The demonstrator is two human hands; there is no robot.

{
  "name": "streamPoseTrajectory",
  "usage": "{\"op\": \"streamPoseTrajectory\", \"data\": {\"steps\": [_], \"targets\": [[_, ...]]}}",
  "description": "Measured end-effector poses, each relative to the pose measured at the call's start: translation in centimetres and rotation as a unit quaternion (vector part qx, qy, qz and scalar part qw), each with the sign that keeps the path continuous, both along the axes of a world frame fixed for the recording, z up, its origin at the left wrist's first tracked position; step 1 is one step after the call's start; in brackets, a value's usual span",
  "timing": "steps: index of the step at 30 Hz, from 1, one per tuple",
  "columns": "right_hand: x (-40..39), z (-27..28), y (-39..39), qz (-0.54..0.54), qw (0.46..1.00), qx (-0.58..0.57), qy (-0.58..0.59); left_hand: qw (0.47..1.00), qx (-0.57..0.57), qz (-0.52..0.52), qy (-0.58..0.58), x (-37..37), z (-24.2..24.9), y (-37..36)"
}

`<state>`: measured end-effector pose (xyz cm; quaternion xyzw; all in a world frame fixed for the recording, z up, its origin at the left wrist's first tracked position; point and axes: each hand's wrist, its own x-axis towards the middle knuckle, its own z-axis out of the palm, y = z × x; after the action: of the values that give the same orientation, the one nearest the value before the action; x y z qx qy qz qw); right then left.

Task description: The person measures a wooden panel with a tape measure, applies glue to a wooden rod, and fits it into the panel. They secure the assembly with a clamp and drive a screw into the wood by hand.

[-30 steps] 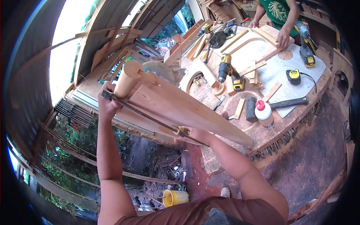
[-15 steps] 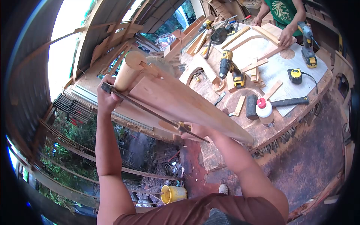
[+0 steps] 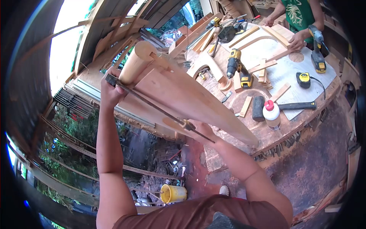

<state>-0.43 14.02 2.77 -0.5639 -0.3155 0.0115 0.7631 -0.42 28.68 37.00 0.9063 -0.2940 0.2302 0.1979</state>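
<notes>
A long, smooth wooden panel [image 3: 190, 101] with a round pale post [image 3: 138, 63] at its far end rests tilted on the workbench [image 3: 267, 131]. The left hand [image 3: 110, 91] is closed around the head of a thin metal bar clamp [image 3: 156, 108] — the right hand [image 3: 200, 129] grips the clamp's other end, beneath the panel.

Most of the right hand [image 3: 201, 129] lies behind the long wooden panel [image 3: 183, 99], so its grip on the bar clamp [image 3: 160, 110] cannot be made out in full. The panel's far side and the lower end of the round post [image 3: 135, 66] are covered too. The person's own torso is cut off by the bottom edge. Across the bench [image 3: 267, 133], the co-worker [image 3: 301, 17] is cropped at the top edge, head out of view. Labels on the glue bottle [image 3: 271, 114] are too small to read.
</notes>
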Motion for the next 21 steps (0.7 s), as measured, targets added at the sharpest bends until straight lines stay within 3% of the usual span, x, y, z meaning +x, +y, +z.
{"op": "streamPoseTrajectory", "data": {"steps": [4, 5, 7, 10, 12, 13, 15, 18, 21], "targets": [[1.7, -2.2, 1.4, -0.013, 0.989, 0.110, -0.097, 1.000, -0.011, -0.004, 0.009, -0.6, -0.3, -0.7], [2.5, -2.4, 1.1, 0.105, 0.984, 0.120, -0.085, 1.000, -0.010, -0.004, 0.005, -0.7, -0.3, -0.7], [3.0, -2.5, 1.0, 0.220, 0.964, 0.129, -0.073, 1.000, -0.016, -0.004, 0.016, -0.8, -0.3, -0.7], [3.1, -2.8, 1.4, 0.186, 0.976, 0.081, -0.081, 1.000, -0.015, -0.016, 0.008, -0.3, -0.2, -0.4], [1.8, -3.0, 1.4, 0.035, 0.998, 0.010, -0.059, 1.000, -0.008, -0.028, -0.006, -0.2, -0.4, -0.3], [1.1, -2.7, 1.7, 0.033, 0.998, 0.009, -0.059, 1.000, -0.008, -0.025, -0.003, -0.1, -0.3, -0.4], [-0.3, -1.9, 2.4, -0.224, 0.966, 0.046, -0.120, 1.000, -0.006, -0.023, 0.001, -0.1, -0.2, -0.4], [-0.2, -0.8, 1.5, -0.143, 0.987, -0.048, -0.059, 1.000, -0.002, -0.020, 0.007, -0.2, -0.2, -0.4], [0.5, -1.2, 1.6, -0.129, 0.986, -0.005, -0.101, 1.000, -0.006, -0.022, 0.007, -0.4, -0.2, -0.6]]}}
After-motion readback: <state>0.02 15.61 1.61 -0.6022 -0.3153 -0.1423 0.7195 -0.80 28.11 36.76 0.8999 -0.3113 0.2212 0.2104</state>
